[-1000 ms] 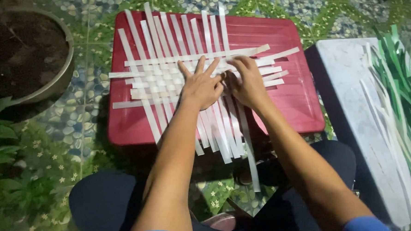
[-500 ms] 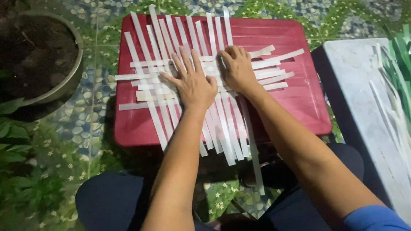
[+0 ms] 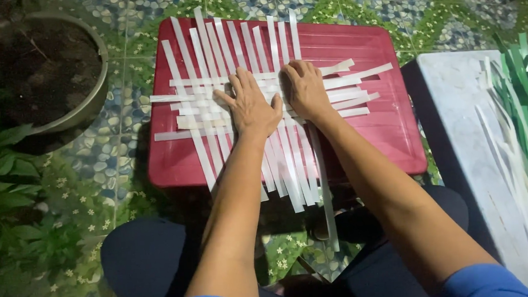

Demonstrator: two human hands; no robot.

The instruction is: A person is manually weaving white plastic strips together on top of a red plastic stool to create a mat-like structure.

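A loose weave of pale white strips (image 3: 214, 103) lies on a red plastic lid (image 3: 388, 131). Long strips run away from me and hang over the lid's near edge; shorter ones cross them sideways. My left hand (image 3: 250, 104) lies flat on the middle of the weave, fingers spread and pressing down. My right hand (image 3: 304, 88) lies flat beside it on the right, fingers pointing up over the crossing strips. Neither hand grips a strip.
A round pot of dark soil (image 3: 47, 69) stands at the left with green plants (image 3: 11, 195) below it. A grey slab (image 3: 465, 145) at the right carries green and white strips (image 3: 523, 107). Patterned floor tiles (image 3: 115, 149) surround the lid. My knees (image 3: 150, 260) are below.
Both hands have slid a little away from me over the weave and flattened out, fingers spreading. The view has shifted slightly.
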